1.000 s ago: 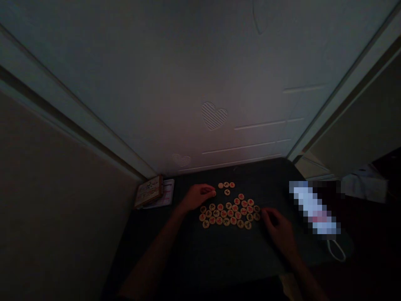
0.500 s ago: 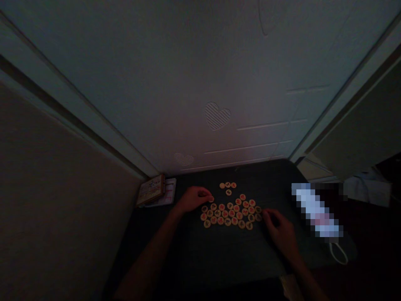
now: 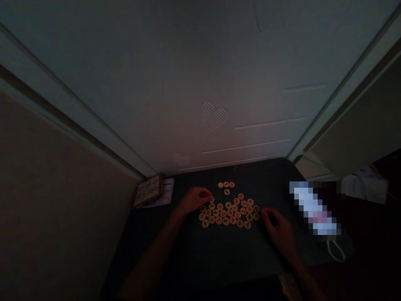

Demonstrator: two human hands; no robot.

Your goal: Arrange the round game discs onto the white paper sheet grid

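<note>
Discs [image 3: 229, 212]: flat, round, pale wood, on dark counter [image 3: 219, 255]. Left hand [image 3: 194, 200] dropped to their 10 o'clock edge, grip unclear; right hand [image 3: 278, 229] unchanged, half-curled, empty.

The round discs [image 3: 230, 213] between the left hand [image 3: 196, 200] and the right hand [image 3: 278, 230] look like pale matt wood, their smooth faces marked in red and dark paint. The table [image 3: 219, 259] under both hands has a dark, dull top, seemingly cloth. The box [image 3: 148, 190] beyond the left hand looks like printed card with a wood-brown edge. The wall [image 3: 219, 75] beyond both hands is smooth and matt, with ribbed hearts [image 3: 214, 115] pressed into it.
</note>
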